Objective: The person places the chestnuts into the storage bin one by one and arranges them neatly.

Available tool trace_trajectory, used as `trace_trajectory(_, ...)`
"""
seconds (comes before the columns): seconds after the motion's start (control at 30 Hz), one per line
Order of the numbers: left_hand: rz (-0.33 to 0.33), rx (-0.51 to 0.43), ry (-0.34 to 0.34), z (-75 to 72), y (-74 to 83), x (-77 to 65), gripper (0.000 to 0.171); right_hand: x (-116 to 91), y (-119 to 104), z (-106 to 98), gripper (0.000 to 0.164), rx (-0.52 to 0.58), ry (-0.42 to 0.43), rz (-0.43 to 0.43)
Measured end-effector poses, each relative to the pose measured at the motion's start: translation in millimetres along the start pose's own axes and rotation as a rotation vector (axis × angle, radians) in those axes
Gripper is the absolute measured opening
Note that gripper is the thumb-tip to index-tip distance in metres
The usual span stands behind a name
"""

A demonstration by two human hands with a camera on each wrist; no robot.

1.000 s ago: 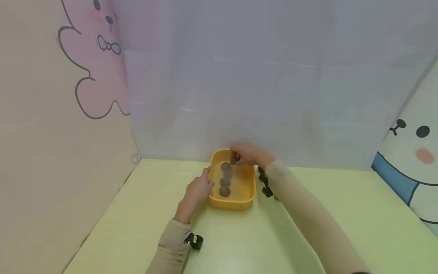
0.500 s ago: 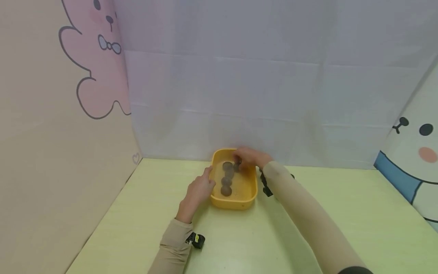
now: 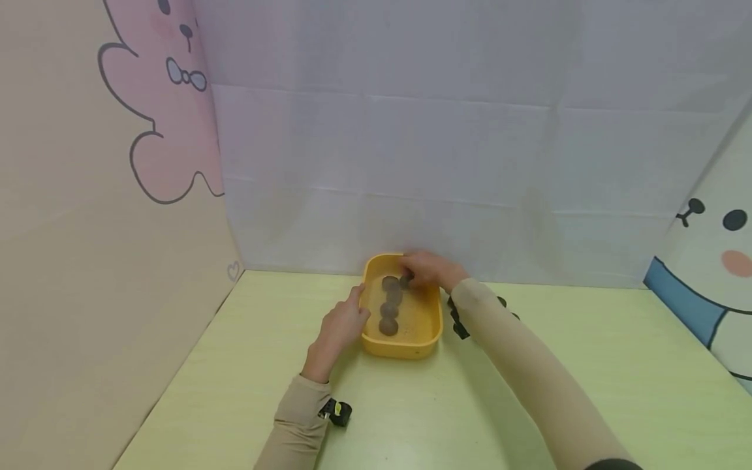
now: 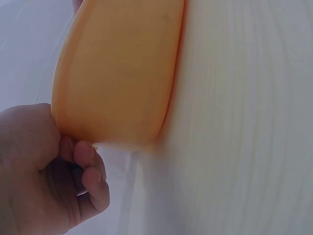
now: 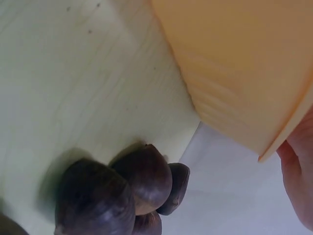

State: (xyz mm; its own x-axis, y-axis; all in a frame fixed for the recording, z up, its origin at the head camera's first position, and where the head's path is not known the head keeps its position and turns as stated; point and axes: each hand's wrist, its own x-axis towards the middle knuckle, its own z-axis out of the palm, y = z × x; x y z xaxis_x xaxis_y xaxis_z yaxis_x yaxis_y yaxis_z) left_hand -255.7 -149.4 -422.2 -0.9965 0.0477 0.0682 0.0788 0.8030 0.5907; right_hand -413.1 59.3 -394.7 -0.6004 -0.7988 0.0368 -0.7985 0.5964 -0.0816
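A yellow plastic tub (image 3: 402,350) stands on the table against the back sheet. Several dark brown chestnuts (image 3: 389,310) lie in a row along its left half. My left hand (image 3: 342,325) grips the tub's left rim; the left wrist view shows the thumb and curled fingers (image 4: 93,166) at that edge. Reaching over the right rim, my right hand (image 3: 431,269) is down inside the tub's far right corner. Its fingers pinch a chestnut (image 3: 406,281) close beside the far end of the row. In the right wrist view only part of that hand (image 5: 299,171) shows past the rim.
More chestnuts (image 5: 146,178) lie on the table just right of the tub, partly hidden by the right sleeve (image 3: 517,346) in the head view. Tiny dark specks dot the tabletop (image 3: 435,418). A pale sheet (image 3: 446,163) hangs directly behind the tub.
The right hand has lowered the chestnut from above the tub's far rim into its far right corner, beside the row. The left hand keeps its grip on the rim.
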Motion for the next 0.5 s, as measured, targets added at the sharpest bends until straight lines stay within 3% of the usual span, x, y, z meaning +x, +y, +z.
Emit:
trace_trajectory(0.23,-0.017,0.001,0.004,-0.7,1.1,-0.4,0.058,-2.5,-2.7,-1.5,0.015,-0.068,-0.045,-0.054)
trace_trajectory(0.5,-0.027,-0.002,0.002,2.5,-0.6,1.5,0.058,-10.1,-4.0,-5.8,0.013,0.006,-0.067,-0.107)
